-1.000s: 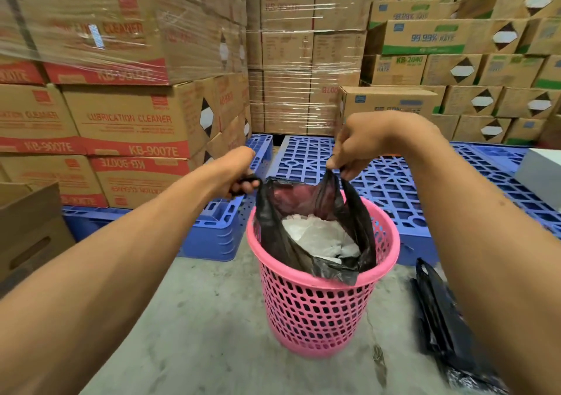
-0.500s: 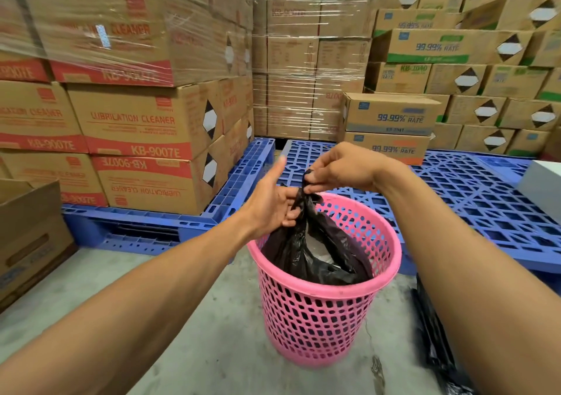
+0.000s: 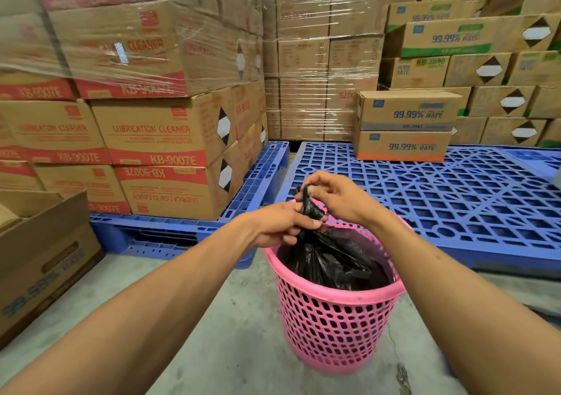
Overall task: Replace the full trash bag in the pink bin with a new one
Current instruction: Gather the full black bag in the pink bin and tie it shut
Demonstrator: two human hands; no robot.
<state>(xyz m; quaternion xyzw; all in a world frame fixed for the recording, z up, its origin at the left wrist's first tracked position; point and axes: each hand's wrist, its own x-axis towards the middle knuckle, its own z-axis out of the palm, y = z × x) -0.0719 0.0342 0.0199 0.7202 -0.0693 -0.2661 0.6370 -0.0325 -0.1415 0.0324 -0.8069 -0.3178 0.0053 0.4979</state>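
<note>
A pink perforated bin [image 3: 331, 328] stands upright on the concrete floor. Inside it sits a black trash bag [image 3: 331, 261], its top gathered into a twisted neck that rises above the rim. My left hand [image 3: 282, 223] grips that neck low down, just over the bin's far-left rim. My right hand [image 3: 331, 194] pinches the upper end of the neck a little higher. The bag's contents are hidden by the closed plastic.
Blue plastic pallets [image 3: 455, 200] lie right behind the bin. Stacked, wrapped cartons [image 3: 158, 139] rise at left and rear. Two loose cartons [image 3: 406, 127] sit on the right pallet. An open cardboard box [image 3: 45, 258] stands at the left on the floor.
The bag's two open handles, held apart a second ago, have been brought together and twisted into one neck. The white contents are now covered. The camera view has shifted so the spare black bag at right is out of frame.
</note>
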